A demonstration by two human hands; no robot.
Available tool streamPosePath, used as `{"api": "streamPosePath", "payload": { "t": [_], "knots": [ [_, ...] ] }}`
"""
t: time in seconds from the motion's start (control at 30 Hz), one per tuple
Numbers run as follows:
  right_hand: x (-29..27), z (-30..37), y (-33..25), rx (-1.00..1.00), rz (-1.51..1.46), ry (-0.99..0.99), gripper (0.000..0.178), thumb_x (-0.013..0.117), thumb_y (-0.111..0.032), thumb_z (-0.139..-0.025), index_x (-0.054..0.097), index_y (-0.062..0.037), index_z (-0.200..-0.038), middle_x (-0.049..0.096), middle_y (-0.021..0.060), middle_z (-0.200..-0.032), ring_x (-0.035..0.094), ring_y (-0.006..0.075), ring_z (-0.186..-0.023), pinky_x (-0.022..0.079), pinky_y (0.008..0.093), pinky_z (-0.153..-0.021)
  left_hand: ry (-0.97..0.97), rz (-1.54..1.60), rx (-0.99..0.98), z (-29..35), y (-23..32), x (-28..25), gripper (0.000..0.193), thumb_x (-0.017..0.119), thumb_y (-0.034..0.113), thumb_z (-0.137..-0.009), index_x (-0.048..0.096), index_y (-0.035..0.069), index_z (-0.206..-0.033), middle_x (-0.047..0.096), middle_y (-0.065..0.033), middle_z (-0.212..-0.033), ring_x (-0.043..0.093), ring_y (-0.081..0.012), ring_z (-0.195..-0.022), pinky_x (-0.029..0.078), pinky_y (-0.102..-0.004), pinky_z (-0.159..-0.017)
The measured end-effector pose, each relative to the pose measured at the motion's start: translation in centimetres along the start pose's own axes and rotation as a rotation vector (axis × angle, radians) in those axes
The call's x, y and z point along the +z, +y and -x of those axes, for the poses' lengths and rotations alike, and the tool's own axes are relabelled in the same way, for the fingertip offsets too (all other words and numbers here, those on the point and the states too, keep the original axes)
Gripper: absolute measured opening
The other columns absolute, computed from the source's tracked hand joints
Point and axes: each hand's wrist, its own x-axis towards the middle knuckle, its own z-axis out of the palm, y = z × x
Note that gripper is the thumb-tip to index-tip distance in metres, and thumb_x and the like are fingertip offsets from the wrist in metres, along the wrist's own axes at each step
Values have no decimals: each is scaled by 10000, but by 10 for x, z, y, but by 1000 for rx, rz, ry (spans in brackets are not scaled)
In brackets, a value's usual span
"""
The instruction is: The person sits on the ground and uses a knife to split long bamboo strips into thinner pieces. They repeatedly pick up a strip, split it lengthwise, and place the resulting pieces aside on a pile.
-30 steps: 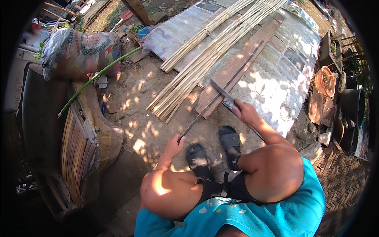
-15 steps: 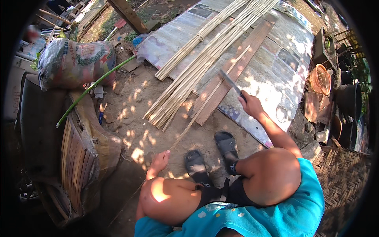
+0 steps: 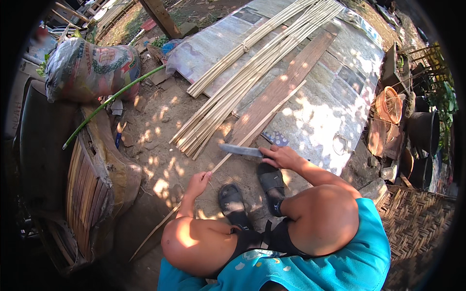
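Observation:
In my left hand [image 3: 198, 185], low and left of my feet, I grip a long thin bamboo strip [image 3: 262, 121]. Its far part slants up across a brown wooden plank [image 3: 303, 65]; the tail end runs back past my left knee. My right hand [image 3: 281, 157], above my right sandal, is closed round the handle of a knife [image 3: 241, 150]. The grey blade points left and lies across the strip, a short way beyond my left hand. Whether its edge bites into the strip, I cannot tell.
Bundled pale bamboo strips [image 3: 252, 68] lie left of the plank on a sheet [image 3: 359, 116] spread over the ground. To the left are a stuffed sack [image 3: 92, 68], a green bamboo pole [image 3: 114, 99] and a wooden block [image 3: 99, 179]. An orange basket [image 3: 389, 104] and black pots [image 3: 423, 131] stand right.
My right hand has brought the knife down and toward me, from over the plank to near my left hand. The strip's far end has shifted down and right; my left hand keeps its grip.

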Motion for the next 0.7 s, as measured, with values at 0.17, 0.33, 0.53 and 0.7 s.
{"api": "streamPosePath", "payload": {
  "t": [0.17,0.33,0.53,0.7],
  "knots": [
    [-30,3,77,360,32,57,396,571,-356,-1035,614,-36,-1264,714,278,-875,698,467,-841,551,541,-745,16,-213,-77,39,-26,-34,524,580,460,-1035,669,-12,-826,623,-172,-692,558,-223,-631,463,-394,-632],
    [-18,17,-2,29,37,-273,447,593,-398,-1023,578,-116,-1369,713,249,-1025,695,475,-886,549,536,-772,83,-209,-88,40,3,-40,499,596,451,-1027,676,-8,-846,604,-187,-691,536,-224,-614,456,-403,-615],
    [-32,-6,70,293,-56,105,409,579,-373,-1037,589,-105,-1345,720,245,-901,696,468,-859,549,533,-762,99,-228,-125,78,-53,-58,512,616,434,-1022,611,-9,-765,546,-195,-649,499,-264,-582,437,-447,-597],
    [-37,-4,81,436,121,-19,444,544,-406,-1045,583,-88,-1353,728,255,-907,694,482,-854,545,546,-781,27,-196,-189,89,-59,-64,509,613,426,-1022,624,-9,-758,563,-193,-655,479,-283,-583,424,-442,-588]
  ]
}}
